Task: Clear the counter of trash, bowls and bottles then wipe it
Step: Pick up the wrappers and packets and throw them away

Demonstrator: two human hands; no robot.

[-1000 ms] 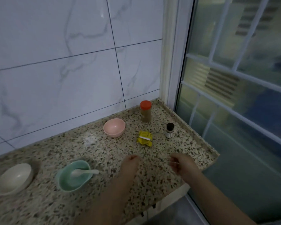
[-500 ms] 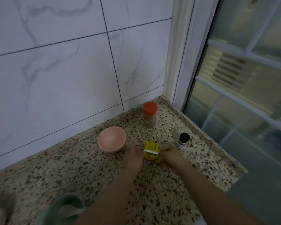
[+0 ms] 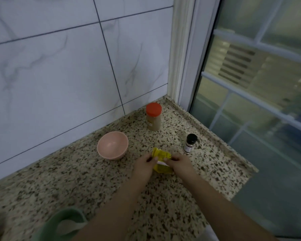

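A crumpled yellow wrapper [image 3: 161, 156] lies on the speckled granite counter [image 3: 76, 174], and both hands pinch it. My left hand [image 3: 143, 166] grips its left side; my right hand [image 3: 179, 162] grips its right side. A pink bowl [image 3: 112, 147] stands left of the hands. Behind them near the wall corner is a jar with an orange lid [image 3: 153, 116]. A small dark-capped bottle [image 3: 190, 142] stands right of the wrapper. A green bowl [image 3: 63, 223] with a white spoon [image 3: 69, 227] sits at the bottom left, partly hidden by my left forearm.
White marble-look tiles [image 3: 59, 75] form the back wall. A window [image 3: 259, 84] with a white frame borders the counter's raised right edge [image 3: 215, 136]. The counter's front corner ends at the lower right.
Both hands moved forward from the front of the counter to the yellow wrapper and took hold of it. The camera tilted closer, so the cream bowl at the left left the view.
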